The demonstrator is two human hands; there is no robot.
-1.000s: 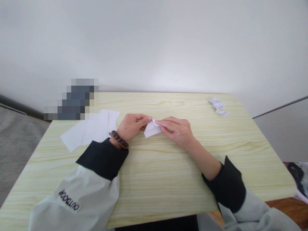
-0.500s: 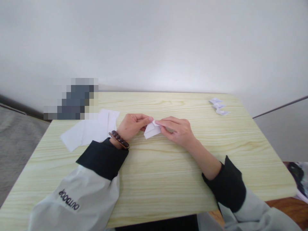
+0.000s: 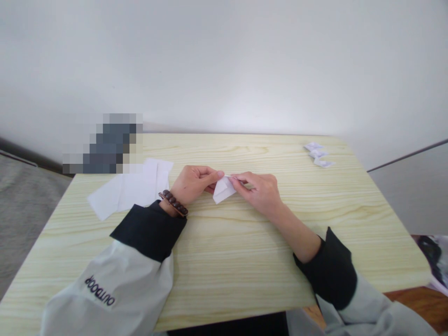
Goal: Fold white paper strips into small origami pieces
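Note:
Between my hands, over the middle of the table, is a small piece of folded white paper with creases across it. My left hand pinches its upper left part between thumb and fingers. On the other side, my right hand is closed on the upper right edge, thumb in front. Fingertips of both hands hide parts of the folds. Beside my left wrist, several white paper sheets lie overlapping. Three small folded white paper pieces rest in a group at the far right.
The pale wood-grain table reaches back to a white wall. A dark pixelated object is at the back left. At the lower right, beyond the table edge, are partly seen dark and light items.
The top flap of the paper has turned, and its lower corner has shifted slightly right and down. My right fingers have changed their pinch, with the thumb now in front. My left hand stays nearly still.

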